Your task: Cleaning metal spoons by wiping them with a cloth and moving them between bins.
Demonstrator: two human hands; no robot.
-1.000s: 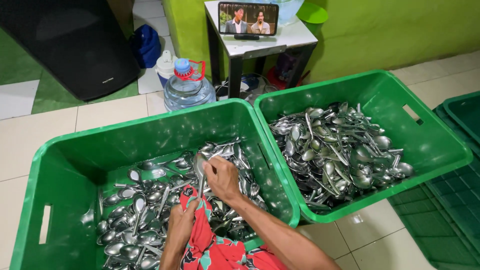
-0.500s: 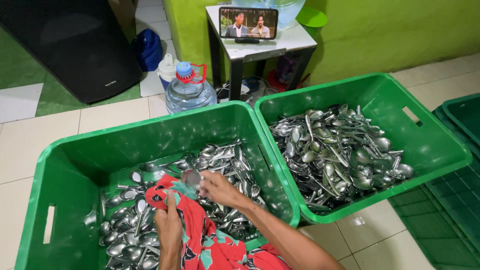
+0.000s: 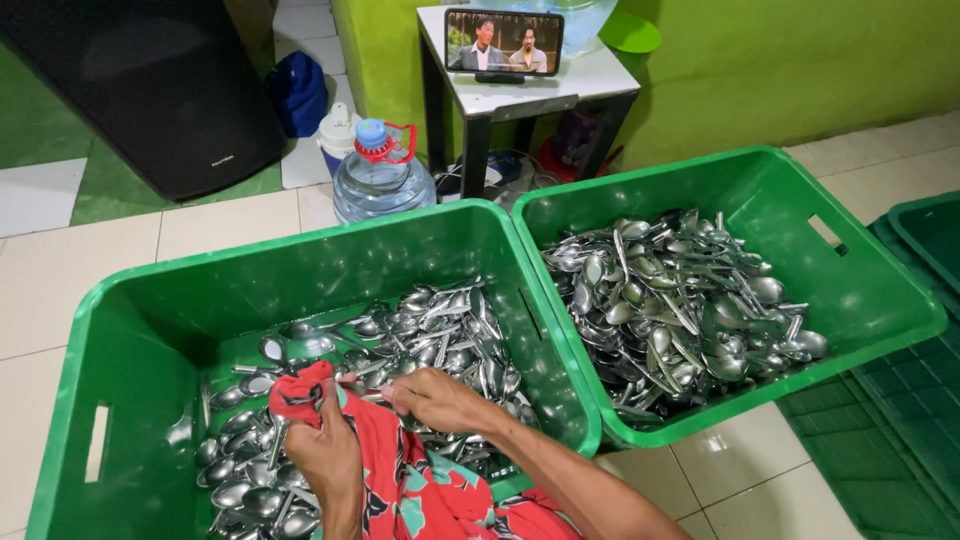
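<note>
Left hand (image 3: 325, 452) grips red cloth (image 3: 395, 470); right hand (image 3: 435, 398) pinches cloth over spoons (image 3: 420, 330) in green crate (image 3: 300, 260).

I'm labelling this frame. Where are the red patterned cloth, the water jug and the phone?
red patterned cloth (image 3: 395, 470), head view, middle fold.
water jug (image 3: 383, 185), head view, clear body.
phone (image 3: 503, 41), head view, screen.
</note>
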